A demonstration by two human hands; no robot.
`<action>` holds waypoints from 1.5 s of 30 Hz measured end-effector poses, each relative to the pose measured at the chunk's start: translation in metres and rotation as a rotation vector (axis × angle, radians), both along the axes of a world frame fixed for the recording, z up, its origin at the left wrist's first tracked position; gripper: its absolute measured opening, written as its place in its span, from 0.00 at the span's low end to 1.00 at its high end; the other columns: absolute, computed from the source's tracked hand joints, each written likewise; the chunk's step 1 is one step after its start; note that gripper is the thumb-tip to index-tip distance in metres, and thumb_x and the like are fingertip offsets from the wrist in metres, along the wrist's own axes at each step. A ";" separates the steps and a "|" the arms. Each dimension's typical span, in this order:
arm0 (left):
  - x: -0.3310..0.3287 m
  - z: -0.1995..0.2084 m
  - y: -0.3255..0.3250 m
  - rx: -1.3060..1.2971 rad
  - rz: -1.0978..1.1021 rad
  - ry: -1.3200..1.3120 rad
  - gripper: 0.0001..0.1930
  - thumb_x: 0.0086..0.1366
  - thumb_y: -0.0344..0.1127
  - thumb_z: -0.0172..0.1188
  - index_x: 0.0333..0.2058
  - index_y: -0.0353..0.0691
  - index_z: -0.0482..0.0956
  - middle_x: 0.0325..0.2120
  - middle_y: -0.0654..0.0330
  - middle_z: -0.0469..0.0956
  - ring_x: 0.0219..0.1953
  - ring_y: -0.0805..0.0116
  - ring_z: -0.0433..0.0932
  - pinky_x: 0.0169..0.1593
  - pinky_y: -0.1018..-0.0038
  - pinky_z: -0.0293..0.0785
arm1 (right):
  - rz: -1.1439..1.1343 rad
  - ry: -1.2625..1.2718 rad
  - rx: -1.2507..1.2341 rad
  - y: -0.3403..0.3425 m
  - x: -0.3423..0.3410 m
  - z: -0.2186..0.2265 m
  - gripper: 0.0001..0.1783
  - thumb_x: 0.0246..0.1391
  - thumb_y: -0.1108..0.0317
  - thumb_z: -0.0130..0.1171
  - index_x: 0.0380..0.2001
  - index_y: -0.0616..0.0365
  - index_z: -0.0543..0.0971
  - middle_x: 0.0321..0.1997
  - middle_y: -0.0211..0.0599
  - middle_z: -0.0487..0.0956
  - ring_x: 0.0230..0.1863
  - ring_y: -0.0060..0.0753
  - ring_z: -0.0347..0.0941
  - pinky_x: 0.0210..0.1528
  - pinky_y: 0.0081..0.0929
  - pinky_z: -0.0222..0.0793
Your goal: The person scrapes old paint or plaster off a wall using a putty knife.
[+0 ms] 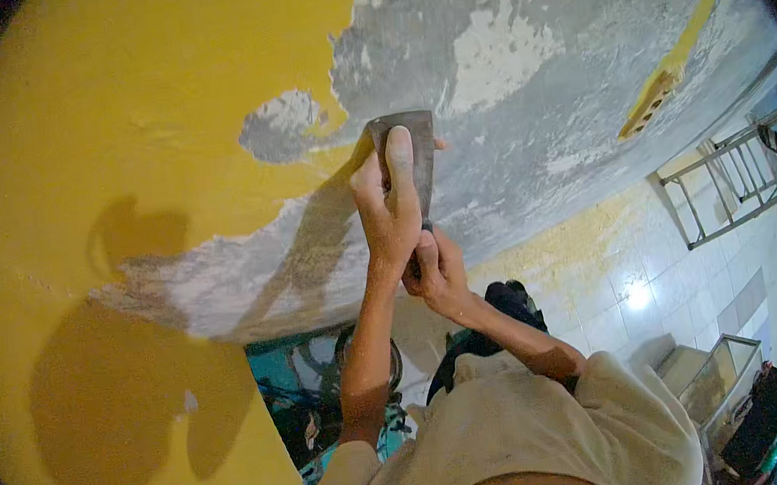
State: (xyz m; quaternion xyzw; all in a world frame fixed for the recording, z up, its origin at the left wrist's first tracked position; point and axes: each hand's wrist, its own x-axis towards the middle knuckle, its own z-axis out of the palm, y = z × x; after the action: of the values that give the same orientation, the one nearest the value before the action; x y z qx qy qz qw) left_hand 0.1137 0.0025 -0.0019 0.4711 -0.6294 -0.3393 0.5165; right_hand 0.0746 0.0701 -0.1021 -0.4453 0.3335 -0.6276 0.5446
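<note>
In the head view, we take the scraper (406,159) as our landmark: its flat metal blade lies against the yellow wall (104,102), right at the ragged edge where paint meets bare plaster.

To the right of the scraper and above it, a broad grey-and-white stripped patch (531,63) spreads across the wall; a paler stripped band runs down to the left of it. We judge the work well under way there. Left of the scraper and above it, the yellow coat is largely whole, apart from a small bare island just beside the blade, so much remains on that side. A yellow strip (674,57) also clings far to the right.

Our left hand (389,204) lies over the blade, fingers stretched along it and pressing it to the wall, thumb curled round the edge. Our right hand (435,271), just below, is closed in a firm grip round the handle, which is mostly hidden in the fist.

Well below the scraper we see a tiled floor (642,281) and a metal frame (735,174).
</note>
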 end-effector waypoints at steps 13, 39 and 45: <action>-0.014 -0.039 0.007 0.070 0.041 0.076 0.26 0.66 0.53 0.41 0.24 0.37 0.78 0.14 0.68 0.69 0.13 0.80 0.62 0.17 0.81 0.59 | -0.068 0.157 0.143 0.022 -0.022 -0.012 0.16 0.63 0.60 0.39 0.34 0.62 0.70 0.13 0.32 0.67 0.15 0.22 0.62 0.20 0.25 0.60; -0.018 -0.010 0.001 0.076 0.050 0.325 0.26 0.66 0.54 0.41 0.24 0.38 0.77 0.17 0.66 0.72 0.16 0.80 0.63 0.22 0.80 0.59 | -0.085 0.226 0.004 0.006 -0.034 0.022 0.19 0.63 0.56 0.38 0.29 0.61 0.69 0.13 0.25 0.66 0.15 0.16 0.59 0.17 0.21 0.56; -0.022 -0.026 0.001 0.062 0.013 0.271 0.24 0.66 0.53 0.41 0.24 0.39 0.74 0.18 0.65 0.73 0.17 0.79 0.64 0.23 0.80 0.62 | -0.105 0.242 0.018 0.007 -0.039 -0.001 0.19 0.64 0.57 0.38 0.26 0.60 0.68 0.13 0.25 0.65 0.14 0.16 0.59 0.17 0.20 0.56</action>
State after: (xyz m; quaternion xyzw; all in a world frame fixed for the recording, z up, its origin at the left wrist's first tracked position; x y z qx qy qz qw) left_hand 0.0916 0.0036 -0.0280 0.4409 -0.5401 -0.4156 0.5841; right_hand 0.0351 0.0769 -0.1035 -0.4946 0.4253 -0.5939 0.4709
